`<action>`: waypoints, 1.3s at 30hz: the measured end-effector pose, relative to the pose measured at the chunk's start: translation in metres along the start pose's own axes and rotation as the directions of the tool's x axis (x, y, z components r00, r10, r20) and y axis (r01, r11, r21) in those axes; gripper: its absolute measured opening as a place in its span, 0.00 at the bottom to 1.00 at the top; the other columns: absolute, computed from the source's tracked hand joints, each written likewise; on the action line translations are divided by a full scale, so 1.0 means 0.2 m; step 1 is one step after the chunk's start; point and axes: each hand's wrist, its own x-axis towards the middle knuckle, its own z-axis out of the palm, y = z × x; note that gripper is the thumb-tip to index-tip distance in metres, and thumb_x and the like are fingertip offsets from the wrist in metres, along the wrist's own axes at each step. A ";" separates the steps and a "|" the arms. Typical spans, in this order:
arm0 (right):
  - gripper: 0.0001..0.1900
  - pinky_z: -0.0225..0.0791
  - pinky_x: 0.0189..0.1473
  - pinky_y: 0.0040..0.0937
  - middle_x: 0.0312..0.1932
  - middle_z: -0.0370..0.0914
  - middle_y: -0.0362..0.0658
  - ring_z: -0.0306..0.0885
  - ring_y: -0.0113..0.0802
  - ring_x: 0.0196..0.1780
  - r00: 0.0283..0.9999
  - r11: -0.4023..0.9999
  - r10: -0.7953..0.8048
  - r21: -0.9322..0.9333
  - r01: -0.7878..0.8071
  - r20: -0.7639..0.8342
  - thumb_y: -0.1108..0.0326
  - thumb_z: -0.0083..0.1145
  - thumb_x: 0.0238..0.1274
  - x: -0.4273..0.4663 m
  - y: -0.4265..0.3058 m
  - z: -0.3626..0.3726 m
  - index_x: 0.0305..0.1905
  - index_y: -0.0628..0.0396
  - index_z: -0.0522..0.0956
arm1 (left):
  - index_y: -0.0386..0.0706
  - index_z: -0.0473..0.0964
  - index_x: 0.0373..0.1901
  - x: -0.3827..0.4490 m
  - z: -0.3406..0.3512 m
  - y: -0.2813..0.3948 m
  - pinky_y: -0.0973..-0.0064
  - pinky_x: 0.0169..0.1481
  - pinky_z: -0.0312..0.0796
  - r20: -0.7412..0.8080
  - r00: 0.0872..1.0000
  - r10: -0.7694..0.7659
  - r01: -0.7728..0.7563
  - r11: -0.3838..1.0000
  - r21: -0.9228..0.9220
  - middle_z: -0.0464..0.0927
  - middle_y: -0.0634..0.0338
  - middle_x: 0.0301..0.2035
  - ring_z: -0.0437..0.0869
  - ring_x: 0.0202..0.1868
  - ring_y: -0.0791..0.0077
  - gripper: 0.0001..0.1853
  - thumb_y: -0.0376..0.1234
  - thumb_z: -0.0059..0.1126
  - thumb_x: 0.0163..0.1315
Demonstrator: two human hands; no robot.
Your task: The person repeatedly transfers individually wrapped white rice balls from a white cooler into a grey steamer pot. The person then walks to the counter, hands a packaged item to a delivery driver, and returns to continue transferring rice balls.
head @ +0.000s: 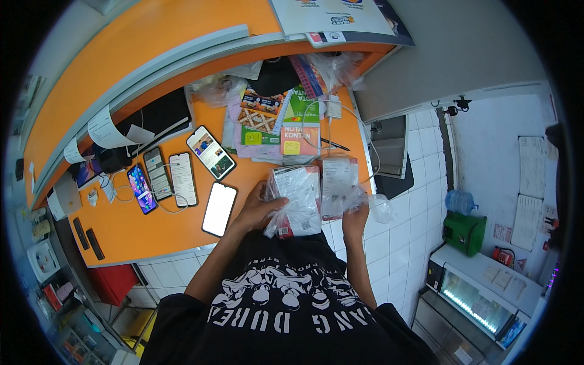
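My left hand (pixel 259 207) grips a box in a clear plastic bag (pixel 299 196), its thumb lying over the film on the near side. A paper slip with print shows through that bag. To its right, a second box in clear plastic (pixel 337 185), also with a printed slip, stands against the first near the orange counter's edge. My right hand (pixel 356 223) is closed on the gathered plastic at this second box's lower right corner. Loose film (pixel 379 207) sticks out beyond my fingers. The fingertips of my right hand are partly hidden.
Several smartphones (pixel 219 210) lie on the orange counter (pixel 155 232) to the left, some with white cables. Receipt books (pixel 299 137), papers and a pen (pixel 335 144) are beyond the boxes. Printed receipts (pixel 107 127) hang from the shelf. White floor tiles (pixel 392 237) are at right.
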 end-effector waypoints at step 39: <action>0.32 0.64 0.65 0.36 0.59 0.66 0.50 0.67 0.40 0.63 0.908 0.994 0.054 0.064 -0.088 0.416 0.73 0.67 0.60 -0.34 -0.15 0.15 0.68 0.63 0.64 | 0.35 0.42 0.78 -0.24 -0.06 -0.04 0.67 0.79 0.46 0.144 0.972 0.187 -0.173 0.979 -0.103 0.49 0.49 0.76 0.48 0.78 0.63 0.56 0.27 0.70 0.52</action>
